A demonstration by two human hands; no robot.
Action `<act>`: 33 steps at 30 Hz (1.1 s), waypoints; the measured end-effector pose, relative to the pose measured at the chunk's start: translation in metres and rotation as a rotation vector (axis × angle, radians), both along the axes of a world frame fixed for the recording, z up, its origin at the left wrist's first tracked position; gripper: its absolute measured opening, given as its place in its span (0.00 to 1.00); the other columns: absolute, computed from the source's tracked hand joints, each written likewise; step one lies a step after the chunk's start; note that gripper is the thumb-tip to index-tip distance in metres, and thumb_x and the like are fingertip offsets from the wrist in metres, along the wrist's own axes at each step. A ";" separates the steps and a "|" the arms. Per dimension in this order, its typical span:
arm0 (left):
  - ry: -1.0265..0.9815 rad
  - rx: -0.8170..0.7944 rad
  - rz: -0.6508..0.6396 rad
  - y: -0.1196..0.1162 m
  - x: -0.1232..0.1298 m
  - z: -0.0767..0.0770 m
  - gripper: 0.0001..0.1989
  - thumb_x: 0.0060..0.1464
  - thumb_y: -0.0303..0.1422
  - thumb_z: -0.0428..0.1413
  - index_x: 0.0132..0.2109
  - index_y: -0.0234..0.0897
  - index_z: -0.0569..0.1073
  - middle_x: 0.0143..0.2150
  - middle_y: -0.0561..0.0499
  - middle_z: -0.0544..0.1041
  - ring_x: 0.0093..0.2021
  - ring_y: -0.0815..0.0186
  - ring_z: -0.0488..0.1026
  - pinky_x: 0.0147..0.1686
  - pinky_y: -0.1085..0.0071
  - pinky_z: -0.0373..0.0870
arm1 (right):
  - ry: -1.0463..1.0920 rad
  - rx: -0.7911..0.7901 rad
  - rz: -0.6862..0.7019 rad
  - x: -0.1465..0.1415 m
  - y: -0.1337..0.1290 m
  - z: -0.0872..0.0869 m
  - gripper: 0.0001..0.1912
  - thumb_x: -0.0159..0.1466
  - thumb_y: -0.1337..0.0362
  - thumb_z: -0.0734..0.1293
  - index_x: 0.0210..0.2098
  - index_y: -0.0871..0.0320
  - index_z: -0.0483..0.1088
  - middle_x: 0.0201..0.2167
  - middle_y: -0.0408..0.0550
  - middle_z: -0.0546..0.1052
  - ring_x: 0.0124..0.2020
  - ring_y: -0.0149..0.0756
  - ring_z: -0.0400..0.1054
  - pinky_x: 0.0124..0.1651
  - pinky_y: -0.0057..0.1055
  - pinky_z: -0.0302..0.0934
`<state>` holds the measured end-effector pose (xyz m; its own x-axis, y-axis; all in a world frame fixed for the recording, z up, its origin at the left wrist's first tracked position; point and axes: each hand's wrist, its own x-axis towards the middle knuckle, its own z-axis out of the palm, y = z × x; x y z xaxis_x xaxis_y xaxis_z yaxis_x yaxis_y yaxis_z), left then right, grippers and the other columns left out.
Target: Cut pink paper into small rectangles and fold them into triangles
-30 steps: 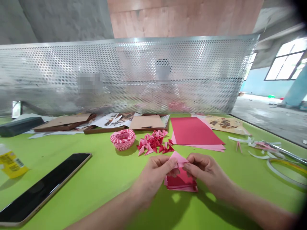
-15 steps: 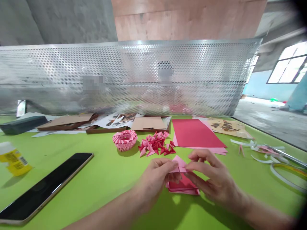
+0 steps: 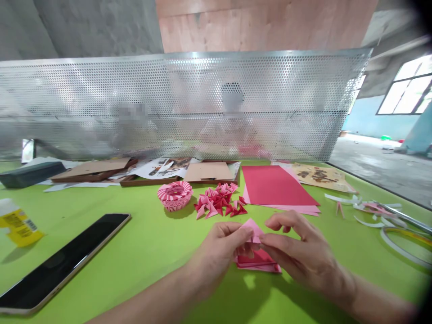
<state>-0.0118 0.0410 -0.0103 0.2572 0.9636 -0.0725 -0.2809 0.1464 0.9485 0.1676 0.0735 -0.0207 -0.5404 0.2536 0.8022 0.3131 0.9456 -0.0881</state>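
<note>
A small pink folded paper (image 3: pixel 251 228) with a pointed top is held up between my two hands. My left hand (image 3: pixel 224 243) pinches its left side between thumb and fingers. The thumb and a finger of my right hand (image 3: pixel 297 249) grip its lower right edge, while the index finger is raised and curled. Just below and behind lies a stack of small red and pink paper pieces (image 3: pixel 258 263), partly covered by my fingers. Beyond my hands sit a heap of folded red and pink paper triangles (image 3: pixel 219 200) and a round pink-and-white woven paper basket (image 3: pixel 175 196).
Red and pink sheets (image 3: pixel 280 184) lie behind on the right. A phone (image 3: pixel 67 261) and a yellow glue bottle (image 3: pixel 20 225) are on the left. Paper strips, scissors and a tape roll (image 3: pixel 405 245) lie right. A perforated metal screen (image 3: pixel 189 103) borders the table, with people behind it.
My left thumb has slid inward over the folded paper's middle. My right fingers have shifted slightly along its lower right edge. The camera view has moved a little.
</note>
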 end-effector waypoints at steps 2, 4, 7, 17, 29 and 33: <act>0.018 0.023 -0.009 0.001 0.000 -0.002 0.13 0.49 0.37 0.56 0.28 0.29 0.77 0.21 0.51 0.69 0.23 0.71 0.64 0.29 0.72 0.60 | -0.003 -0.004 0.006 0.000 0.000 -0.001 0.10 0.58 0.75 0.65 0.40 0.59 0.69 0.38 0.49 0.65 0.35 0.36 0.61 0.33 0.33 0.57; 0.036 0.043 -0.008 0.001 0.000 -0.003 0.13 0.50 0.37 0.56 0.28 0.30 0.77 0.20 0.52 0.69 0.22 0.72 0.62 0.28 0.73 0.59 | -0.003 -0.012 0.015 0.000 0.001 -0.001 0.11 0.58 0.75 0.65 0.40 0.58 0.69 0.38 0.49 0.64 0.36 0.36 0.61 0.34 0.33 0.57; 0.061 0.059 0.000 0.000 0.000 -0.003 0.13 0.50 0.37 0.56 0.29 0.30 0.77 0.21 0.52 0.70 0.23 0.72 0.63 0.29 0.72 0.61 | -0.002 -0.072 0.032 -0.001 0.001 -0.001 0.11 0.58 0.75 0.65 0.40 0.58 0.68 0.39 0.48 0.64 0.36 0.35 0.61 0.35 0.32 0.57; 0.127 0.095 0.022 -0.004 0.003 0.006 0.15 0.53 0.38 0.53 0.29 0.31 0.77 0.21 0.51 0.73 0.24 0.71 0.68 0.28 0.74 0.63 | 0.298 -0.768 0.068 -0.015 -0.005 -0.001 0.03 0.59 0.69 0.65 0.28 0.56 0.69 0.38 0.45 0.64 0.39 0.33 0.62 0.39 0.27 0.61; 0.225 0.145 0.053 -0.004 0.004 0.009 0.12 0.52 0.35 0.55 0.26 0.32 0.75 0.22 0.55 0.70 0.23 0.73 0.63 0.23 0.78 0.57 | 0.590 -1.378 0.237 -0.023 0.002 -0.008 0.13 0.51 0.60 0.73 0.32 0.58 0.69 0.26 0.42 0.72 0.28 0.30 0.66 0.31 0.26 0.63; 0.252 0.212 0.047 -0.001 0.001 0.008 0.12 0.51 0.36 0.55 0.26 0.32 0.74 0.22 0.55 0.67 0.23 0.73 0.60 0.24 0.77 0.56 | 0.485 -1.394 0.215 -0.020 0.002 -0.006 0.14 0.51 0.58 0.72 0.27 0.61 0.69 0.20 0.40 0.70 0.22 0.27 0.63 0.25 0.23 0.58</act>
<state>-0.0104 0.0403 -0.0026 0.2114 0.9745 0.0749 -0.0350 -0.0690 0.9970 0.1471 0.0760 -0.0264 -0.4244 0.9004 0.0959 -0.1420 0.0384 -0.9891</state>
